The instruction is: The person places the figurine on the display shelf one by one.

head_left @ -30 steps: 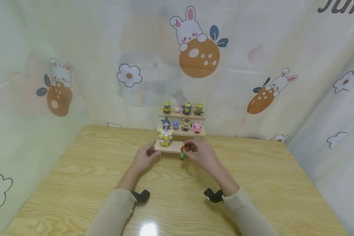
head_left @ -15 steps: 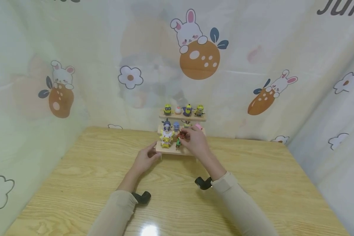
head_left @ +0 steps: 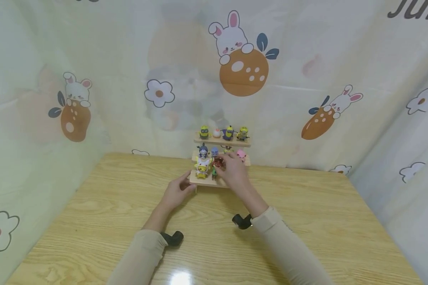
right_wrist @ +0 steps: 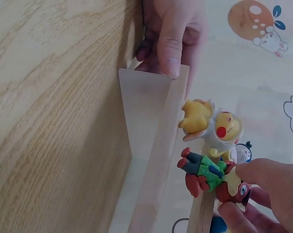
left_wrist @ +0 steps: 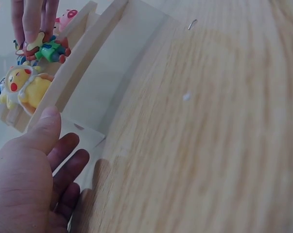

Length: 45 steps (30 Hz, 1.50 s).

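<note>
The little toy figure [right_wrist: 209,175] has a red-brown head, a green top and red legs. It is over the lowest step of the wooden shelf [head_left: 208,180], just beside the yellow toy [head_left: 201,168] that stands there. The right hand [head_left: 232,172] pinches the figure by its head with fingertips. The left hand [head_left: 176,192] holds the left end of the lowest step, thumb on top. The middle step holds a pink pig [head_left: 241,154] and other small toys. The top step holds yellow toys [head_left: 228,132]. The shelf stands on a wooden table [head_left: 306,221].
</note>
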Motion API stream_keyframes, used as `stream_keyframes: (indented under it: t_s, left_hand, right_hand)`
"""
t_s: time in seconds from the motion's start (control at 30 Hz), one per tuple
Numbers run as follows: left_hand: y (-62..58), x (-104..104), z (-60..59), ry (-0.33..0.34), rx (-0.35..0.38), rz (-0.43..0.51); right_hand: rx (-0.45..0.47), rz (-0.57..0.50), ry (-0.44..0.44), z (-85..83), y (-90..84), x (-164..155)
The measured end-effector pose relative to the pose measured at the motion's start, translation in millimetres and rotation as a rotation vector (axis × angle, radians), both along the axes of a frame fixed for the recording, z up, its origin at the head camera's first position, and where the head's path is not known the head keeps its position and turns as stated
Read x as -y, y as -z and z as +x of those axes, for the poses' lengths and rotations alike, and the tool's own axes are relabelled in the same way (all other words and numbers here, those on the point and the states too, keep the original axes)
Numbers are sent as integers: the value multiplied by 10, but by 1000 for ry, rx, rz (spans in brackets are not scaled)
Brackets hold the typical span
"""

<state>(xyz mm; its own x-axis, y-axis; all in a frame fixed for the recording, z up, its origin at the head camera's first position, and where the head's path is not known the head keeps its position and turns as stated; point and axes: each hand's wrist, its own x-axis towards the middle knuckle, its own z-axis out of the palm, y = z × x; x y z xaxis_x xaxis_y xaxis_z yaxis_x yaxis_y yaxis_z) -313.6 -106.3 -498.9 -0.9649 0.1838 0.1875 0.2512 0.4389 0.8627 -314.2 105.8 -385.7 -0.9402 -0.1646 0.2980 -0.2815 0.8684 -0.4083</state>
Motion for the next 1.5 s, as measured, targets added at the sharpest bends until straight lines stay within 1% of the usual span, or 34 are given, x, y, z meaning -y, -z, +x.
stream_keyframes:
  t_s: [0.2, 0.37, 1.0, 1.33, 1.5]
  left_hand:
    - [10, -10, -1, 2, -9, 1]
    - [0, -9, 3, 5, -15, 6]
    - [7, -16, 2, 1, -24, 3]
    - [9, -14, 1, -1, -30, 6]
    - [-10, -1, 16, 7, -35, 28]
  right_hand:
    - [2, -13, 7, 21, 16, 21]
    - [-16, -28, -3, 36, 28, 28]
    - [-56, -2, -33, 39, 41, 13]
    - [-45, -2, -31, 50, 8, -4]
    - [-25, 2, -36, 60, -10, 0]
